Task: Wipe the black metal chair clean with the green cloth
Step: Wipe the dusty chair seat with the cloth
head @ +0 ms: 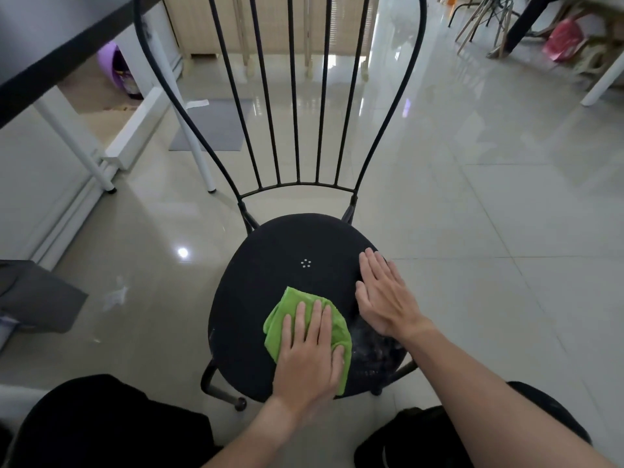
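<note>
The black metal chair (266, 255) stands in front of me, its round seat facing up and its barred back rising beyond. A crumpled green cloth (287, 305) lies on the near part of the seat. My left hand (310, 352) presses flat on the cloth, fingers spread over it. To its right, my right hand (381, 295) rests flat on the seat's right side, fingers together, holding nothing. A dusty grey patch shows on the seat between the cloth and my right wrist.
Glossy pale floor tiles surround the chair. A dark-topped table with white legs (199, 157) stands at the left, a grey mat (216, 126) behind the chair. More furniture legs (483, 25) crowd the far right. My knees in black fill the bottom.
</note>
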Motion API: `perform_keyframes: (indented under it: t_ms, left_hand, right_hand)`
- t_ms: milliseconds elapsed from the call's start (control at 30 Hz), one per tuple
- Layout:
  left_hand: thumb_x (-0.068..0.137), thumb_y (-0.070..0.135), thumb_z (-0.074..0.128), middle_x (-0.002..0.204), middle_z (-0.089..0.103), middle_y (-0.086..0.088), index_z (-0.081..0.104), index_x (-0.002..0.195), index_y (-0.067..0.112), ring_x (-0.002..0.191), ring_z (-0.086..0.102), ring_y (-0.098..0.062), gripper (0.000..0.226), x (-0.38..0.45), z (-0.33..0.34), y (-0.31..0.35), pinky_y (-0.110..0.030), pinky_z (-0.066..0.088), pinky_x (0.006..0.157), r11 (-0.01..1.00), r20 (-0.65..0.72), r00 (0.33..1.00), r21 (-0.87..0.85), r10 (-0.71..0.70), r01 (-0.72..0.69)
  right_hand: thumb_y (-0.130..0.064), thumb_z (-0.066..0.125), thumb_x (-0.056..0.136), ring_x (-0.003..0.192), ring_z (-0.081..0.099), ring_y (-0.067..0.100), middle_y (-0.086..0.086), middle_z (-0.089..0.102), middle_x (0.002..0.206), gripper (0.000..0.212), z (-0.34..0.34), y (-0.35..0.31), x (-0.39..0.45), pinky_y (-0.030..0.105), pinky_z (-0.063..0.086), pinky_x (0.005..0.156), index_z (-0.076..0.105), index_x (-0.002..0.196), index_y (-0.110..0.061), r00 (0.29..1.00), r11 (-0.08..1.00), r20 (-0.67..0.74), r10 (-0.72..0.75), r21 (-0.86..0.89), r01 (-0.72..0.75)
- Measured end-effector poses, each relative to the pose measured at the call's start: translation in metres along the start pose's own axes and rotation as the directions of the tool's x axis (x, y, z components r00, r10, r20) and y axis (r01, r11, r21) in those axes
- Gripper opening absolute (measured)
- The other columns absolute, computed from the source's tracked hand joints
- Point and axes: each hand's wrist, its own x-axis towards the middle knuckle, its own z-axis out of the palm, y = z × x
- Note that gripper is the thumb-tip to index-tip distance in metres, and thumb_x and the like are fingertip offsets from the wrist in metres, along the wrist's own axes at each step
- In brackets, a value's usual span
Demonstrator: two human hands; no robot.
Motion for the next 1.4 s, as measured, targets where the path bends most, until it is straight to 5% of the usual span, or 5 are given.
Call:
perform_keyframes:
  t_ms: [367,567,800,1067,1400]
  left_hand:
    - [0.097,0.044,0.034,0.158,0.036,-0.009,0.038,0.150,0.010,0.147,0.027,-0.034,0.063,0.052,0.015,0.079,-0.052,0.020,0.117,0.984,-0.022,0.985,-0.055,0.171,-0.172]
    - [0.097,0.049,0.041,0.161,0.028,-0.001,0.030,0.154,0.015,0.149,0.025,-0.024,0.068,-0.004,0.012,0.038,-0.045,0.021,0.116,0.947,-0.012,0.947,-0.014,0.320,-0.320]
    - [0.100,0.054,0.017,0.164,0.017,0.004,0.017,0.158,0.021,0.152,0.014,-0.019,0.066,-0.036,-0.005,-0.059,-0.042,0.012,0.121,0.999,-0.026,0.998,0.001,-0.053,0.053]
    - [0.096,0.053,0.014,0.165,0.016,-0.007,0.012,0.158,0.015,0.152,0.010,-0.032,0.072,0.024,-0.025,-0.090,-0.052,0.009,0.123,0.897,-0.072,0.894,-0.060,-0.442,0.439]
    - [0.099,0.047,0.028,0.164,0.019,-0.008,0.018,0.157,0.012,0.152,0.013,-0.030,0.069,0.004,-0.001,0.008,-0.053,0.021,0.120,1.000,0.023,1.000,0.015,0.017,-0.017]
  right_hand:
    - [-0.038,0.009,0.089,0.152,0.000,0.019,0.008,0.005,0.165,0.074,-0.017,0.037,-0.006,0.036,-0.003,0.123,0.005,0.156,-0.008,0.990,0.991,0.052,0.128,0.040,-0.130]
    - [-0.034,0.018,0.100,0.152,0.000,0.019,0.008,0.004,0.165,0.063,-0.010,0.017,0.008,0.035,-0.005,0.123,0.007,0.156,-0.007,0.995,0.994,0.072,0.075,0.075,-0.081]
    - [-0.033,0.022,0.102,0.152,0.002,0.021,0.010,0.006,0.165,0.061,0.001,-0.001,0.028,0.038,-0.001,0.123,0.009,0.156,-0.006,0.997,0.999,0.064,0.041,0.030,-0.043]
    - [-0.034,0.021,0.102,0.152,0.005,0.020,0.008,0.008,0.165,0.061,0.004,0.001,0.031,0.039,0.001,0.123,0.011,0.156,-0.007,0.996,0.999,0.079,0.040,0.008,-0.040]
    - [-0.032,0.023,0.103,0.151,0.006,0.019,0.007,0.010,0.165,0.059,0.000,0.004,0.032,0.040,0.002,0.123,0.014,0.155,-0.007,0.994,0.999,0.106,0.032,0.009,-0.033]
